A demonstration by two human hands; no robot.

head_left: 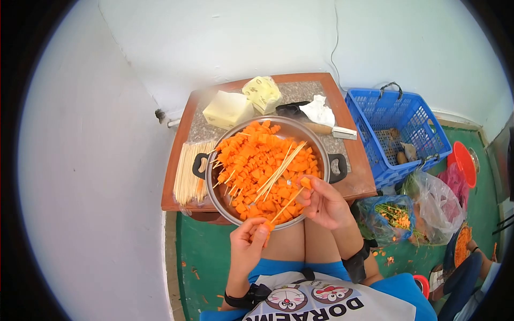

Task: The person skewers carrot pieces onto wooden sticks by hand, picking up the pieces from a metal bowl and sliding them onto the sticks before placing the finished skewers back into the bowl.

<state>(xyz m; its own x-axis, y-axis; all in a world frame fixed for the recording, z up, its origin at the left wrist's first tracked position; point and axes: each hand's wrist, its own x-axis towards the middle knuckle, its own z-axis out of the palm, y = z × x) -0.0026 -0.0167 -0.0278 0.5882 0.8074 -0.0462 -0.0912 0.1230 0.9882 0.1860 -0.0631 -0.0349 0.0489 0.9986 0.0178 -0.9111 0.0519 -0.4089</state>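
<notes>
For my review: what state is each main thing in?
Skewer: slanted, carrot at its lower end.
Left hand: closed on that carrot.
Right hand: pinching a cube by the tip; pierced or not, unclear.
Pan: uncovered, heaped with cut carrot.
Skewer bundle: lying flat.
Crate: upright, open.
Cutter: laid down, blade bare.
Scrap bag: open.
White tissue: crumpled.
</notes>
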